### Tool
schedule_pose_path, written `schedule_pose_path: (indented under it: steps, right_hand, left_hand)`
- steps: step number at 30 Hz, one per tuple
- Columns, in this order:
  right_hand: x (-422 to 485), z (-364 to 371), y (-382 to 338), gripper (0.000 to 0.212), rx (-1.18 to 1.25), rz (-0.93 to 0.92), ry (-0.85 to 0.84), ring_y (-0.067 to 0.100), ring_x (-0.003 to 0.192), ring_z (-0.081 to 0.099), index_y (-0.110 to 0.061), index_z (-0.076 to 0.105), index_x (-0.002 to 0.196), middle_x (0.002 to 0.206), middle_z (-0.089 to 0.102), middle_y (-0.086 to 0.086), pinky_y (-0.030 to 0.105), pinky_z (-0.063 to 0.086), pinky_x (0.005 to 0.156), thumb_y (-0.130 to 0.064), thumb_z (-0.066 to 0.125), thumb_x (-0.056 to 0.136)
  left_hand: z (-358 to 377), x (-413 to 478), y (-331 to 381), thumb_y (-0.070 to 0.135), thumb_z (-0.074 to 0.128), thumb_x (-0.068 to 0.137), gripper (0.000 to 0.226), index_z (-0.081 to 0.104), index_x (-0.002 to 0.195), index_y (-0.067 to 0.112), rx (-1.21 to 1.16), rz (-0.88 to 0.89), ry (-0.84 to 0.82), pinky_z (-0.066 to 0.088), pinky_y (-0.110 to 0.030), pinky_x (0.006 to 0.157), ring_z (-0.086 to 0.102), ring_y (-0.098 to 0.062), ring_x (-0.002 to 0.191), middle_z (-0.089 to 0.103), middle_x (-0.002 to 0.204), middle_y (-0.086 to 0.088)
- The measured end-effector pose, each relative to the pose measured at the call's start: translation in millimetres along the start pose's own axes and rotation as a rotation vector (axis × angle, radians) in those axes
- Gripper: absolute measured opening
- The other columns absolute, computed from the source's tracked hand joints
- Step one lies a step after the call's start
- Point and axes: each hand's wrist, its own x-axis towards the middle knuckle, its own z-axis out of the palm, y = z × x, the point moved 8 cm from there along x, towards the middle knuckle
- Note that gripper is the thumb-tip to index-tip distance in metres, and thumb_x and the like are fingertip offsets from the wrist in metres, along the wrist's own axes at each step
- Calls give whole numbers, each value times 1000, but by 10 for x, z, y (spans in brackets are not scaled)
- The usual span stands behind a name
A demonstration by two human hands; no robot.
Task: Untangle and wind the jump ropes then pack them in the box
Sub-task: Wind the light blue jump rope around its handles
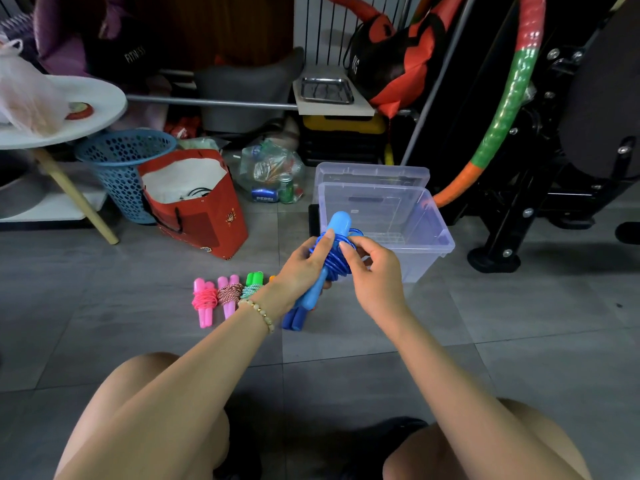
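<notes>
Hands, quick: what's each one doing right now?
Left hand: closed round the handles of the blue jump rope.
Right hand: pinching that rope's wound cord.

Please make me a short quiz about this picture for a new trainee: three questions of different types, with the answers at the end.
1. True or false: the clear box already has a rope packed inside it.
2. Which colour is the jump rope that the left hand and the right hand hold together? A pink, B blue, C green.
3. Fill the gap: seen from the camera, the wound ropes on the floor lie to the ___ of the clear box.

Key: 1 false; 2 B; 3 left.
</notes>
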Motion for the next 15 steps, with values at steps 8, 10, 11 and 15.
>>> schedule_pose_path:
  steps: [8, 10, 11, 15]
  right_hand:
    - [37, -73, -20, 18, -70, -28, 124, 8, 77, 52, -6, 68, 103, 85, 46, -9, 3, 36, 69, -15, 55, 94]
    - [23, -92, -50, 17, -101, -63, 154, 4, 74, 51, -4, 68, 101, 83, 50, -6, 3, 36, 68, -13, 56, 93]
    - [21, -80, -68, 17, -124, -85, 158, 5, 74, 52, -4, 68, 99, 84, 53, -2, 3, 36, 67, -13, 55, 93]
    - [83, -99, 2, 14, -89, -46, 135, 4, 66, 54, -5, 70, 94, 80, 63, 3, 8, 37, 63, -10, 58, 91]
  left_hand:
    - [-12, 69, 109, 42, 46, 97, 27, 52, 80, 21, -22, 157, 67, 49, -23, 51, 56, -11, 53, 58, 56, 7]
    - [3, 77, 102, 42, 46, 96, 29, 51, 79, 20, -34, 138, 68, 48, -23, 49, 56, -9, 48, 57, 51, 8]
    - [13, 79, 90, 45, 46, 96, 30, 50, 80, 20, -30, 111, 65, 48, -23, 48, 54, -9, 46, 56, 51, 8]
    - [5, 93, 42, 49, 51, 90, 38, 43, 102, 15, 42, 90, 73, 48, -22, 56, 56, -10, 59, 60, 79, -1]
